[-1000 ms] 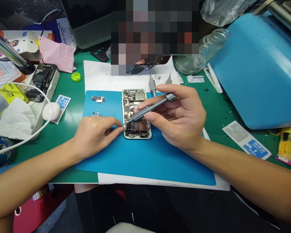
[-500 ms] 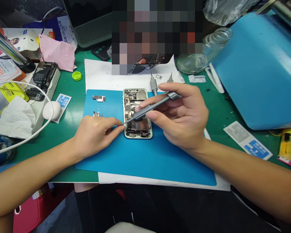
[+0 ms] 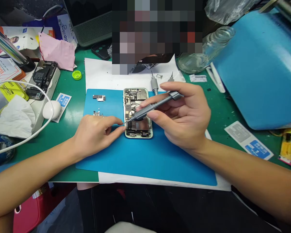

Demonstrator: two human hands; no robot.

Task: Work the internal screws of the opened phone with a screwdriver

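An opened phone (image 3: 137, 113) with its insides bare lies on a blue mat (image 3: 145, 155). My right hand (image 3: 181, 116) is closed on a grey precision screwdriver (image 3: 152, 106), whose tip points at the phone's left edge. My left hand (image 3: 95, 134) rests on the mat with its fingers pinched together against the phone's lower left side. Whether anything is between those fingertips is not visible. Two small metal parts (image 3: 98, 97) lie on the mat left of the phone.
Two more screwdrivers (image 3: 154, 84) lie behind the phone on white paper. Another opened phone (image 3: 40, 79), a white earbud case (image 3: 50, 110), a cable and tissue crowd the left. A glass jar (image 3: 203, 51) and a large blue board (image 3: 262, 68) stand at the right.
The whole view has shifted slightly. Both hands stay at the phone, and the screwdriver tip stays at the phone's left edge.
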